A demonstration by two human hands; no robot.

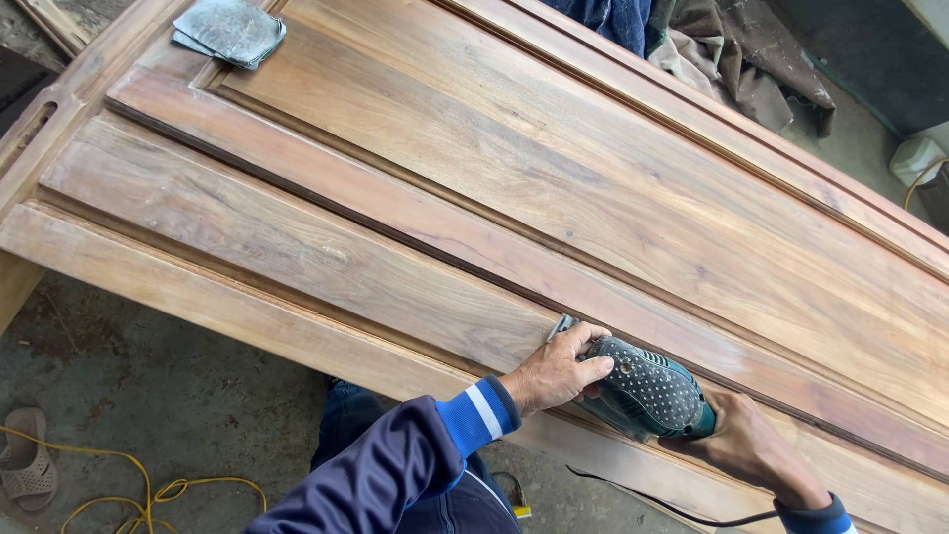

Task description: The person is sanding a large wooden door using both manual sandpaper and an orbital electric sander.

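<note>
A long wooden door [554, 188] lay flat and slantwise across nearly the whole view, its raised panels and grooved mouldings running from upper left to lower right, the surface pale and dusty in places. Under it stretched a grey concrete floor [168, 396], stained and rough.

At the top edge, beyond the door, a heap of brown cloth [736, 54] sat beside a strip of blue denim. On the door's upper left corner rested a folded sheet of grey sandpaper [229, 30]. On the floor at lower left lay a yellow cable [148, 489] in loose loops, and just beside it a sandal [28, 460].

Near the door's lower rail, a green and black sander [647, 391] sat with its pad pressed on the wood, close to a groove. The left hand [559, 371], coming out of a dark blue sleeve with a blue and white cuff, lay over the sander's front, fingers spread and curled down on the housing. The right hand [746, 445] was closed around the rear of the tool; its fingers were mostly hidden, so the wrap seemed firm but could not be fully seen. A thin black cord [652, 502] trailed from below the sander toward the lower right.
</note>
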